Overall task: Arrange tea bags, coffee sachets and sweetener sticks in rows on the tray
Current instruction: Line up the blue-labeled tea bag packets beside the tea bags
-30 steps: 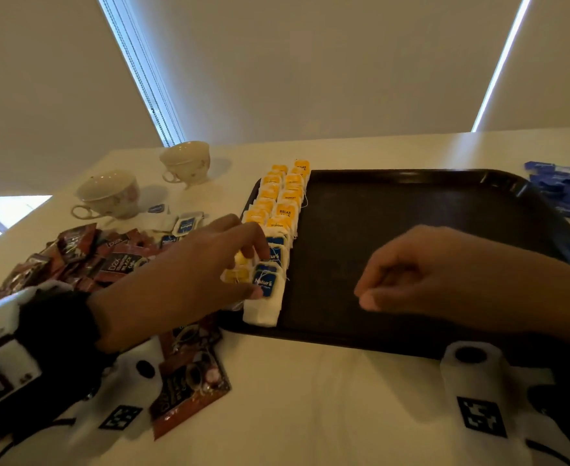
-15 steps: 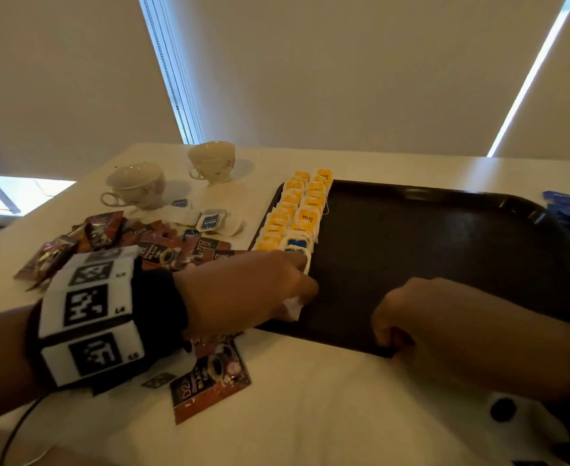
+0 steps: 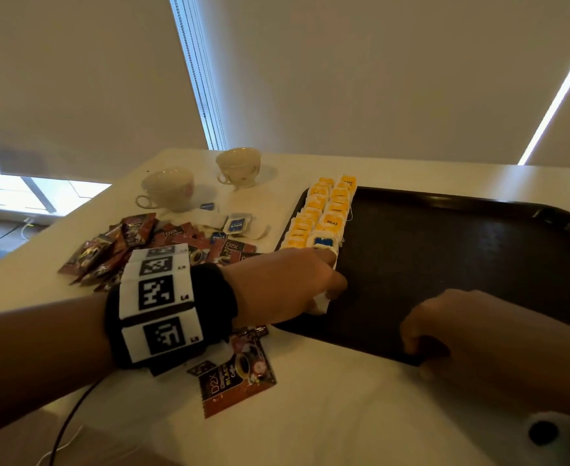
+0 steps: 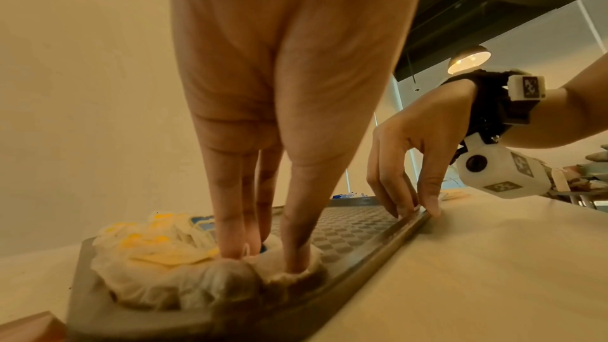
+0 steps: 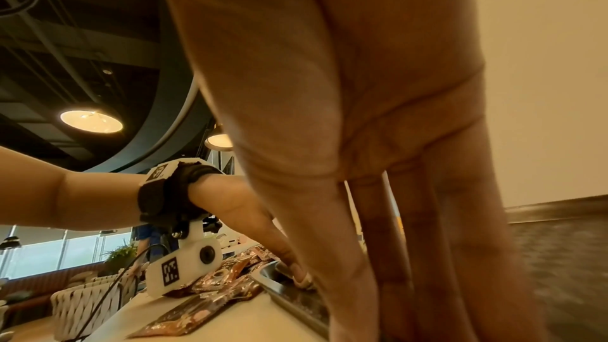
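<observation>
Dark plastic, the tray [image 3: 461, 250] lies on the pale table [image 3: 327, 415], its long side running left to right. Two rows of yellow-tagged tea bags [image 3: 324, 213] run front to back along its left end. The left hand [image 3: 287, 284] reaches in from the left, straight fingers [image 4: 230, 217] pressing down on the nearest tea bag [image 4: 289, 267]. The right hand [image 3: 472, 331] pinches the tray's near rim between fingers and thumb. Coffee sachets [image 3: 122, 250] lie heaped left of the tray.
</observation>
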A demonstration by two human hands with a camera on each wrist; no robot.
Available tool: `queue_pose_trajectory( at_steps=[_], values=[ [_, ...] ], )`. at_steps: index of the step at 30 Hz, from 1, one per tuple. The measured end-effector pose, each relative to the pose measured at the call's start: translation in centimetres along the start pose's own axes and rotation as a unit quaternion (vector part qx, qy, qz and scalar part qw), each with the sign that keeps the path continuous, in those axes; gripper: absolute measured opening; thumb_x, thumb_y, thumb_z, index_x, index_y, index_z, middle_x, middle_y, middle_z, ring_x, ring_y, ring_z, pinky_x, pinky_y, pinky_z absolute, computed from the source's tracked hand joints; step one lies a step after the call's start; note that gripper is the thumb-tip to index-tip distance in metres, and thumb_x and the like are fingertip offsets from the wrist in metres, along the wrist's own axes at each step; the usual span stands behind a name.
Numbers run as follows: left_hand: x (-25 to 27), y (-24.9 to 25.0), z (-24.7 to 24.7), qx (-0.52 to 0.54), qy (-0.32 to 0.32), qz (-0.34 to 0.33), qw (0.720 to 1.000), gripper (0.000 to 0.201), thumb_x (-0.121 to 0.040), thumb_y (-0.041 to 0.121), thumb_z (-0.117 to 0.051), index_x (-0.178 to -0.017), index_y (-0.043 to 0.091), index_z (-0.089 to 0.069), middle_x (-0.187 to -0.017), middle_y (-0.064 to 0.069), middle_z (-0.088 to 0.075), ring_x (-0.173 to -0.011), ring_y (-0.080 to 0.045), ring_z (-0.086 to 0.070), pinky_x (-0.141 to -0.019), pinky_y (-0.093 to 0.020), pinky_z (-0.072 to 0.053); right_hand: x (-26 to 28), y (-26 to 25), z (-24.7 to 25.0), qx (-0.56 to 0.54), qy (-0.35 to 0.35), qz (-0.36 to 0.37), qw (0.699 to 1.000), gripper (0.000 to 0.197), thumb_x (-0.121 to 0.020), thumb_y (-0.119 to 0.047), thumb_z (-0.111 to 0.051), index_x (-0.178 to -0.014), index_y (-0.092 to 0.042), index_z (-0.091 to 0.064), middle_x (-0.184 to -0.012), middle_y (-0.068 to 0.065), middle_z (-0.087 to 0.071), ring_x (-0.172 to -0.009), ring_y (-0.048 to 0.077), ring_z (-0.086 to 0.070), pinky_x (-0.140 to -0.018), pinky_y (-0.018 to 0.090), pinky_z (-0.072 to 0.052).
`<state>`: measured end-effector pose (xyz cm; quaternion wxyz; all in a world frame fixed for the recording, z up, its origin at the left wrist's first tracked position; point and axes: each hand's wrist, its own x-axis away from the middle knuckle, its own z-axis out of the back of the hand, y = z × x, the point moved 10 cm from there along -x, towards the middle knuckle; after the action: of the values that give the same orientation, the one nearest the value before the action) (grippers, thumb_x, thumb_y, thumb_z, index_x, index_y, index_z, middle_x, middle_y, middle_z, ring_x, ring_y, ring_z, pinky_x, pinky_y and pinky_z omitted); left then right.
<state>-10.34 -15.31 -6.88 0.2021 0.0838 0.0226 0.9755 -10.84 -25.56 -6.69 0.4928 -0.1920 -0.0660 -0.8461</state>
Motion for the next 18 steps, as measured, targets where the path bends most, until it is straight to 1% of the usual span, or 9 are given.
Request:
queue_pose_trajectory(
  at_steps=[2, 5, 6, 9, 11, 13, 14, 16, 18],
  values=[
    [0.1, 0.1, 0.6, 0.031, 0.016, -0.002, 0.999, 0.028, -0.089, 0.026, -0.061, -0.116, 0.026, -0.056, -0.115, 0.003, -0.051, -0.097, -0.012, -0.053, -0.077, -0.02, -0.041, 0.0, 0.2, -0.5, -0.005, -0.021, -0.003, 1.0, 0.028, -0.094, -0.027, -0.052, -0.121, -0.032, -0.054, -0.125, -0.01, -0.053, -0.115, 0.009, -0.052, -0.09, 0.016, -0.039],
    [0.5, -0.7, 2.9, 0.044, 0.035, 0.029, 0.998, 0.034, -0.086, 0.028, -0.065, -0.119, 0.026, -0.056, -0.102, 0.015, -0.046, -0.084, 0.002, -0.044, -0.069, -0.008, -0.036, 0.4, 0.1, 0.1, -0.034, 0.038, 0.006, 0.999, 0.021, -0.09, -0.027, -0.055, -0.109, -0.029, -0.063, -0.099, -0.009, -0.063, -0.097, 0.006, -0.059, -0.076, 0.012, -0.041],
    [0.7, -1.4, 4.3, 0.058, 0.053, 0.047, 0.996, 0.032, -0.085, 0.026, -0.066, -0.116, 0.024, -0.058, -0.096, 0.017, -0.044, -0.078, 0.003, -0.044, -0.067, -0.007, -0.036, 0.7, 0.1, 0.2, -0.035, 0.048, 0.004, 0.998, 0.02, -0.089, -0.027, -0.055, -0.107, -0.029, -0.064, -0.097, -0.007, -0.064, -0.094, 0.007, -0.06, -0.074, 0.012, -0.041],
    [1.7, -5.6, 8.5, 0.061, 0.113, 0.09, 0.988, 0.023, -0.083, 0.02, -0.068, -0.106, 0.019, -0.063, -0.085, 0.02, -0.049, -0.074, 0.007, -0.049, -0.066, -0.006, -0.039, 0.9, 0.0, 0.2, -0.04, 0.053, -0.003, 0.998, 0.02, -0.089, -0.028, -0.054, -0.107, -0.03, -0.063, -0.102, -0.007, -0.065, -0.096, 0.008, -0.059, -0.077, 0.013, -0.041],
    [2.2, -10.2, 9.1, 0.021, 0.08, 0.162, 0.983, 0.021, -0.083, 0.021, -0.069, -0.104, 0.019, -0.064, -0.085, 0.017, -0.053, -0.076, 0.003, -0.053, -0.066, -0.01, -0.039, 1.1, -0.1, 0.2, -0.04, 0.045, -0.006, 0.998, 0.021, -0.09, -0.027, -0.053, -0.108, -0.03, -0.063, -0.104, -0.008, -0.065, -0.097, 0.008, -0.059, -0.076, 0.011, -0.04],
    [2.1, -14.3, 8.1, 0.011, 0.017, 0.221, 0.975, 0.022, -0.083, 0.023, -0.07, -0.104, 0.017, -0.064, -0.092, 0.007, -0.062, -0.082, -0.013, -0.062, -0.072, -0.024, -0.049, 1.1, 0.1, 0.2, -0.045, 0.04, -0.015, 0.998, 0.022, -0.091, -0.028, -0.052, -0.109, -0.031, -0.063, -0.106, -0.009, -0.064, -0.099, 0.007, -0.059, -0.077, 0.011, -0.039],
    [2.0, -15.7, 7.3, 0.007, -0.012, 0.237, 0.972, 0.025, -0.082, 0.024, -0.071, -0.105, 0.016, -0.064, -0.096, 0.003, -0.064, -0.086, -0.018, -0.063, -0.075, -0.027, -0.05, 1.0, 0.3, 0.1, -0.051, 0.037, -0.02, 0.998, 0.022, -0.091, -0.028, -0.052, -0.11, -0.032, -0.062, -0.108, -0.01, -0.063, -0.1, 0.005, -0.058, -0.08, 0.011, -0.04],
    [1.6, -17.7, 5.4, 0.004, -0.052, 0.249, 0.967, 0.031, -0.081, 0.022, -0.073, -0.109, 0.015, -0.062, -0.104, 0.001, -0.063, -0.092, -0.016, -0.058, -0.074, -0.022, -0.045, 0.8, 0.5, -0.1, -0.059, 0.017, -0.03, 0.998, 0.024, -0.093, -0.03, -0.051, -0.115, -0.038, -0.057, -0.119, -0.016, -0.056, -0.108, 0.003, -0.054, -0.091, 0.014, -0.041],
    [1.1, -18.4, 3.8, 0.022, -0.07, 0.234, 0.969, 0.035, -0.08, 0.012, -0.073, -0.112, 0.015, -0.059, -0.11, -0.001, -0.061, -0.094, -0.014, -0.055, -0.076, -0.023, -0.045, 0.8, 0.6, -0.4, -0.064, -0.013, -0.039, 0.997, 0.028, -0.095, -0.032, -0.05, -0.121, -0.042, -0.051, -0.128, -0.017, -0.049, -0.116, 0.004, -0.049, -0.099, 0.018, -0.038]
  ],
)
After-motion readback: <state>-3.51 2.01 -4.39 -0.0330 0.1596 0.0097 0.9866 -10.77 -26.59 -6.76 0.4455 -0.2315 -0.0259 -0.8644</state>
